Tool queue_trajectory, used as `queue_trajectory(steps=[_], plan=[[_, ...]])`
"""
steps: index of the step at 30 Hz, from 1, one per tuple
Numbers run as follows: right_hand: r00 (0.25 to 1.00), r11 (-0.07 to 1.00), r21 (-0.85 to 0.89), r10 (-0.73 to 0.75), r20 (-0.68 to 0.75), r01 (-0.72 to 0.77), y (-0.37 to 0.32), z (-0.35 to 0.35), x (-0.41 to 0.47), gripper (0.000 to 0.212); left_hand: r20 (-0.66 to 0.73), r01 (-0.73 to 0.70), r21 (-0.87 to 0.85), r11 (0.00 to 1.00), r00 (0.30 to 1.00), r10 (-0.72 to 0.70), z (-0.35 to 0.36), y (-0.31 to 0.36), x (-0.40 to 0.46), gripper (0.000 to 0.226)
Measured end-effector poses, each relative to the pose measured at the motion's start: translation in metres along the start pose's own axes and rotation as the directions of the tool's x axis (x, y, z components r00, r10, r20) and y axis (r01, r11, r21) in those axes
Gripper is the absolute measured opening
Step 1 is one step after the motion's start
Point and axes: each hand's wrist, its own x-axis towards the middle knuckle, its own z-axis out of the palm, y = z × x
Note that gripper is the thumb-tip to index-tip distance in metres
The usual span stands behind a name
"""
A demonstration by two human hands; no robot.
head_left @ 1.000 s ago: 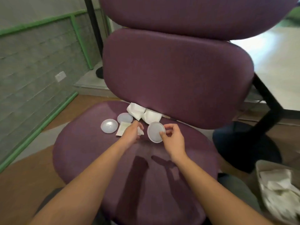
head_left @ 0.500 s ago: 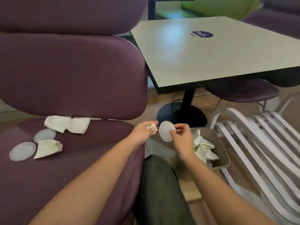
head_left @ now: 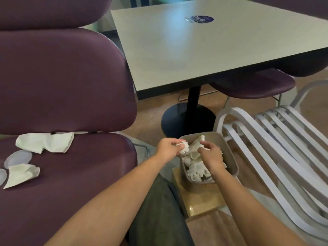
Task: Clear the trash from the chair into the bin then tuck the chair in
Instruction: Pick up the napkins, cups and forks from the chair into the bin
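Both hands were over the bin (head_left: 230,158), a tan plastic tub standing on the floor just right of the purple chair (head_left: 67,174) and near the black base of the table (head_left: 204,45).

Left hand (head_left: 167,148): grip pinched on a small crumpled white napkin (head_left: 182,146), thumb and fingertips closed around it, held at the bin's near left rim.

Right hand (head_left: 210,153): fingers curled, thumb and forefinger drawn together above the heap of paper (head_left: 195,170) in the bin. Whether anything was held in that grip could not be told; the white scraps behind it blurred into the fingers.

Bin was already well filled with crumpled white paper, some poking above the rim.

Trash lay on the chair seat: two folded napkins (head_left: 45,142) side by side against the foot of the backrest; a third napkin (head_left: 20,174) further forward near the left edge of view; a clear round lid (head_left: 18,158) between them, touching or just overlapped by the third napkin; a second lid (head_left: 2,176), partly cut off at the frame edge.

The chair stood clear of the table, its back beside the table's left edge. A white slatted chair (head_left: 276,148) sat to the right of the bin. A dark trouser leg (head_left: 158,210) was visible between the forearms.
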Motion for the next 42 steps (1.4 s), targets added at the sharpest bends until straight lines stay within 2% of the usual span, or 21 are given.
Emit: queue_trajectory(steps=[2, 4, 6, 9, 12, 14, 17, 19, 21, 22, 24, 31, 37, 42], plan=[[0.983, 0.994, 0.105, -0.05, 0.174, 0.032, -0.001, -0.006, -0.007, 0.036, 0.026, 0.009, -0.006, 1.0, 1.0, -0.009, 0.008, 0.002, 0.003, 0.026], [0.954, 0.99, 0.102, -0.125, 0.272, 0.1, 0.002, -0.011, -0.011, 0.036, 0.065, 0.043, -0.022, 0.999, 0.997, -0.041, 0.019, 0.003, 0.004, 0.026], [0.96, 0.985, 0.088, -0.166, 0.227, 0.149, 0.007, -0.014, -0.013, 0.033, 0.1, 0.103, -0.072, 0.992, 0.99, -0.095, 0.03, 0.005, 0.003, 0.026], [0.975, 0.99, 0.054, -0.137, 0.174, 0.129, 0.018, -0.026, -0.009, 0.023, 0.154, 0.2, -0.117, 0.973, 0.971, -0.181, 0.04, 0.006, 0.001, 0.028], [0.978, 0.99, -0.054, -0.117, 0.172, 0.128, 0.027, -0.039, -0.006, 0.015, 0.222, 0.236, -0.103, 0.966, 0.952, -0.209, 0.046, 0.002, -0.001, 0.03], [0.985, 0.968, -0.195, -0.144, 0.095, 0.16, 0.034, -0.045, -0.004, 0.012, 0.237, 0.213, -0.031, 0.976, 0.951, -0.2, 0.051, -0.004, 0.0, 0.031], [0.988, 0.861, -0.489, -0.15, 0.026, 0.144, 0.05, -0.056, 0.0, 0.017, 0.201, 0.154, 0.08, 0.985, 0.965, -0.167, 0.054, -0.012, 0.001, 0.025], [0.992, 0.696, -0.707, -0.084, 0.099, 0.13, 0.06, -0.061, -0.001, 0.025, 0.187, 0.112, 0.126, 0.986, 0.973, -0.135, 0.052, -0.014, 0.001, 0.025], [0.987, 0.542, -0.826, -0.042, 0.157, 0.154, 0.063, -0.062, -0.004, 0.031, 0.171, 0.061, 0.18, 0.982, 0.981, -0.093, 0.047, -0.014, 0.0, 0.025], [0.986, 0.542, -0.826, -0.04, 0.161, 0.156, 0.061, -0.06, -0.005, 0.033, 0.155, 0.041, 0.191, 0.981, 0.985, -0.071, 0.043, -0.014, 0.0, 0.025], [0.987, 0.614, -0.773, -0.075, 0.145, 0.16, 0.053, -0.053, -0.009, 0.034, 0.122, -0.001, 0.201, 0.98, 0.992, -0.024, 0.034, -0.014, -0.002, 0.022], [0.927, 0.76, -0.532, -0.287, 0.241, 0.373, -0.007, 0.006, -0.027, 0.027, 0.0, -0.106, 0.377, 0.92, 0.993, 0.114, -0.021, -0.01, -0.013, 0.02], [0.812, 0.709, -0.413, -0.414, 0.412, 0.571, -0.057, 0.087, -0.052, 0.026, -0.165, -0.049, 0.438, 0.897, 0.977, 0.134, -0.112, -0.017, -0.036, 0.019], [0.748, 0.708, -0.335, -0.41, 0.522, 0.622, -0.088, 0.159, -0.083, 0.023, -0.359, 0.042, 0.427, 0.904, 0.925, 0.127, -0.191, -0.037, -0.064, 0.019]])
